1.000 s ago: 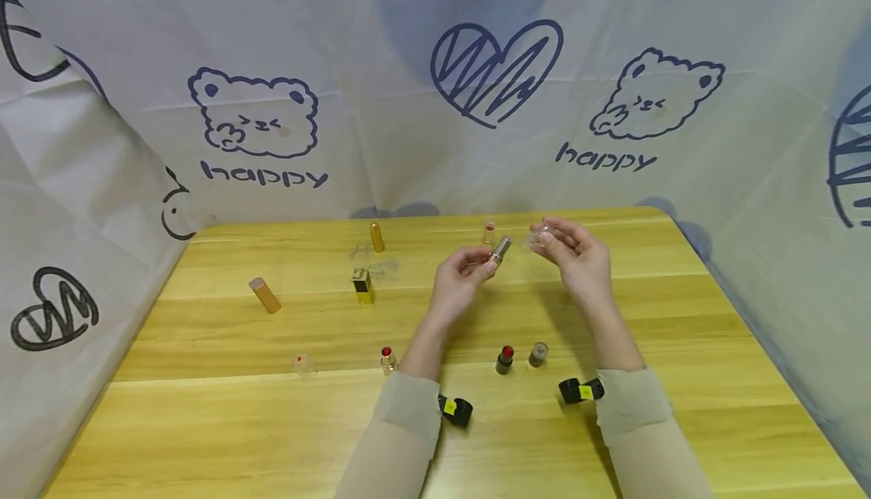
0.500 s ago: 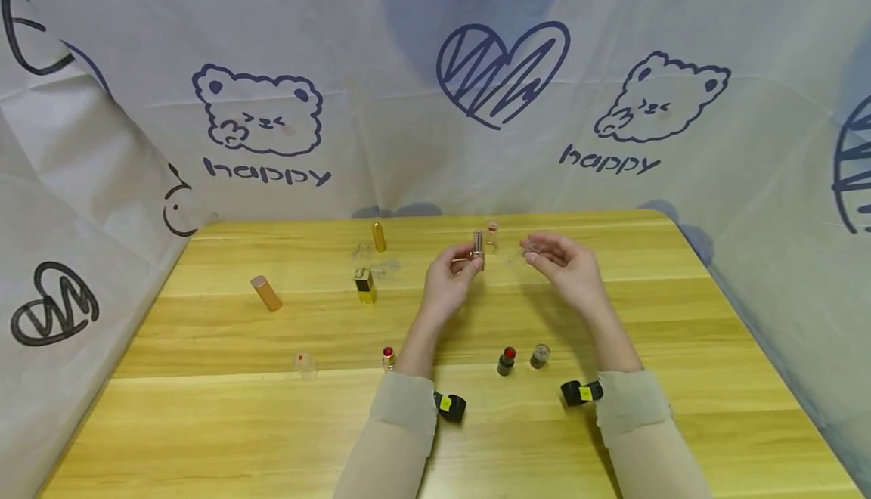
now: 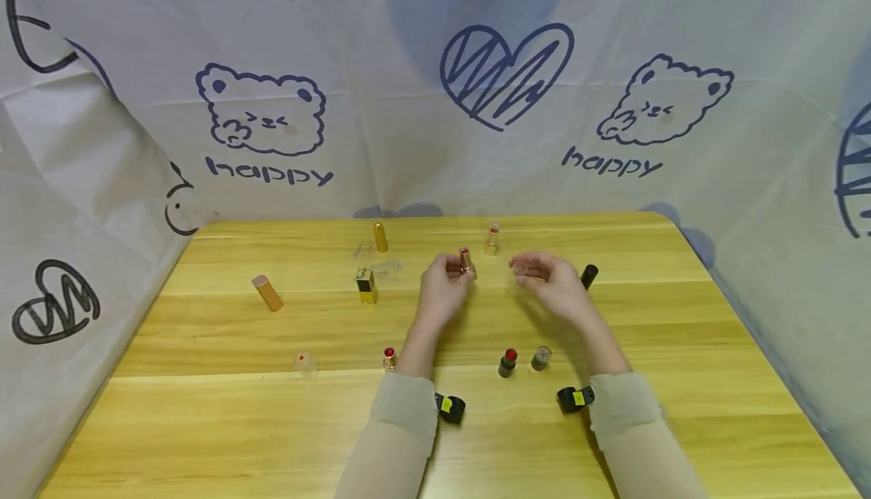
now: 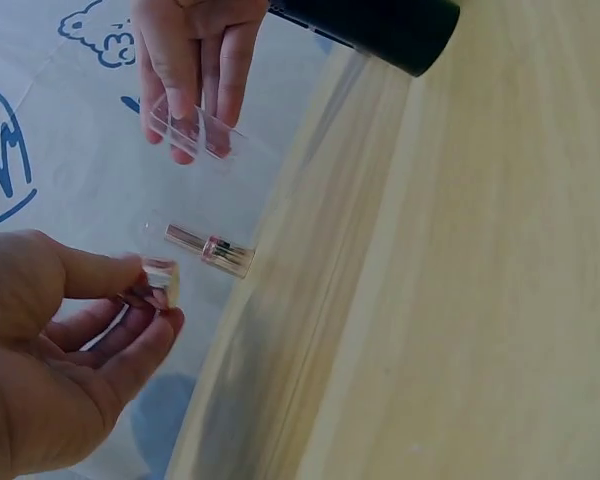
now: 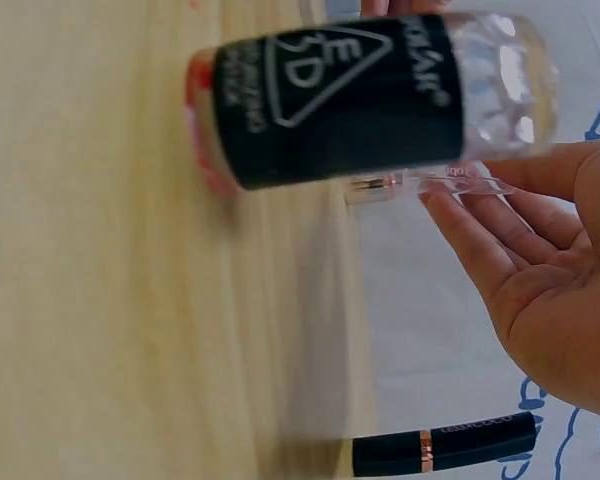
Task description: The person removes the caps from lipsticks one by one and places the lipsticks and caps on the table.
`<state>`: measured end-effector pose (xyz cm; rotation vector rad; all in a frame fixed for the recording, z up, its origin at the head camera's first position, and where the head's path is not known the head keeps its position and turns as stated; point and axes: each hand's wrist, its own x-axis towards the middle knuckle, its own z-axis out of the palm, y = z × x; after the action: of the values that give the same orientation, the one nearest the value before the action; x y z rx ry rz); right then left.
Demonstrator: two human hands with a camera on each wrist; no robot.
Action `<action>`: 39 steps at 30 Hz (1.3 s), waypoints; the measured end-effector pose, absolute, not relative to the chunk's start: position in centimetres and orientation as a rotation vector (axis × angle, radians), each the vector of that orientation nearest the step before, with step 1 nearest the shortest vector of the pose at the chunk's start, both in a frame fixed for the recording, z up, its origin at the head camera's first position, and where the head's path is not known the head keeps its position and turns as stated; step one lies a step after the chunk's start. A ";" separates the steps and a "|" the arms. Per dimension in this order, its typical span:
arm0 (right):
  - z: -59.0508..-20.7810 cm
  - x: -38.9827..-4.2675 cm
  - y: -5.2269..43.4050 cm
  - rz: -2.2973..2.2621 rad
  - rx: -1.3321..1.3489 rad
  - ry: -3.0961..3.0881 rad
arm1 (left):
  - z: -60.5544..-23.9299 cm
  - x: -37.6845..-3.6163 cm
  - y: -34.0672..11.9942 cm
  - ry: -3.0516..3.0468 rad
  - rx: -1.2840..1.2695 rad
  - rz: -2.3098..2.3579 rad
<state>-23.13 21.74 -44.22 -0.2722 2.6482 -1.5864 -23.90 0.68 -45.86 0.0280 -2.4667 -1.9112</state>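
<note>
Both hands have come down toward the worktop point(image 3: 612, 438) since a second ago, and the lipstick point(image 3: 466, 262) that leaned toward the right hand now stands upright.

The left hand point(image 3: 442, 293) pinches the lipstick between thumb and fingertips, just above the wood. The right hand point(image 3: 554, 287), fingers loosely curled, holds its clear cap point(image 3: 520, 268) apart from the tube.

The pinch is light and near the top, so the tube could tip or slip. The cap is smooth and barely visible, so it could slide out of the fingers, or smear the bullet if it goes on crooked.

Farther out, a black tube point(image 3: 589, 276) lies beside the right hand, and a clear-cased lipstick point(image 3: 491, 240) stands behind. Two open red lipsticks point(image 3: 506, 361) stand near the wrists, with a small jar point(image 3: 540, 356) whose contents I cannot make out.
</note>
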 end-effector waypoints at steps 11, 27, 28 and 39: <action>-45.4 -23.2 21.2 -1.489 -0.264 2.652 | -45.9 -23.5 0.1 -2.714 0.043 -1.570; -45.5 -23.1 21.3 -1.380 -0.242 2.648 | -46.0 -23.3 -0.2 -2.827 0.048 -1.469; -45.5 -23.1 21.3 -1.372 -0.243 2.650 | -45.9 -23.3 -0.2 -2.830 0.047 -1.469; -45.3 -23.0 21.3 -1.362 -0.228 2.628 | -45.9 -23.3 -0.1 -2.864 0.054 -1.485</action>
<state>-23.04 21.29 -45.31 -0.2282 2.6278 -1.3616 -23.26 -0.10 -45.88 0.0537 -2.8637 -1.4852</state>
